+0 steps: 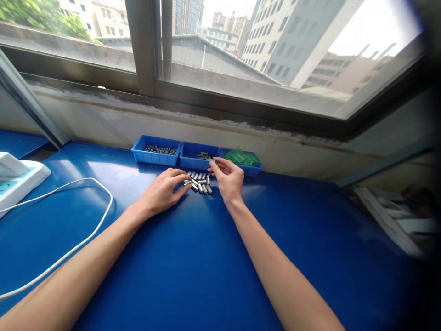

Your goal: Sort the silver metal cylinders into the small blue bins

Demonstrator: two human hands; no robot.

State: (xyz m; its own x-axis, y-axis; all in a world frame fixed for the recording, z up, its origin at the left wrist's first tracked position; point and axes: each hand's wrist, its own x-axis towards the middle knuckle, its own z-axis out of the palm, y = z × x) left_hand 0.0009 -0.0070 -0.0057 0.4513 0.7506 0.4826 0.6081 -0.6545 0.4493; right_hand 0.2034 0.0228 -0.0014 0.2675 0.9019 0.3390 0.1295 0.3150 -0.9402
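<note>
A cluster of short silvery metal cylinders [202, 183] lies on the blue tabletop, several of them side by side. My left hand [166, 192] rests at the left edge of this cluster, thumb and fingers apart, fingertips touching or just over the nearest pieces. Just past the cluster's right side, my right hand [230, 178] is raised before the middle bin, thumb and fingertips pinched on a small metal cylinder [214, 161], mostly hidden by the fingers. The middle blue bin [195, 163] holds more such cylinders.
The left blue bin [155, 157] contains many small dark metal parts; the right blue bin [257, 171] holds green pieces [241, 157]. A white power strip [25, 181] and a looping white cable [109, 202] lie left. A wall and window frame [220, 103] stand behind.
</note>
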